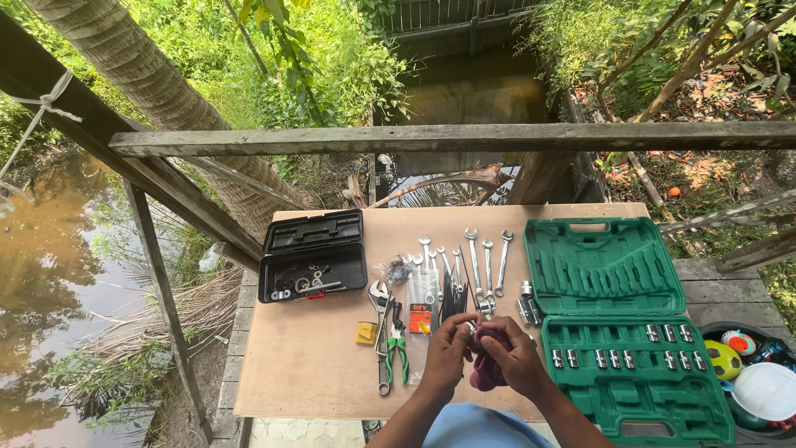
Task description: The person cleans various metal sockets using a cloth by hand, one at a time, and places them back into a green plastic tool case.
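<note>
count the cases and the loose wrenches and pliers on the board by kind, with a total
Open tool cases: 2, a black case and a green socket case
Combination wrenches laid in a row: about 7, some partly overlapped by bags
Adjustable wrench: 1
Green-handled pliers: 1
Total: about 11

Both hands, left hand and right hand, hold a maroon cloth.
</note>
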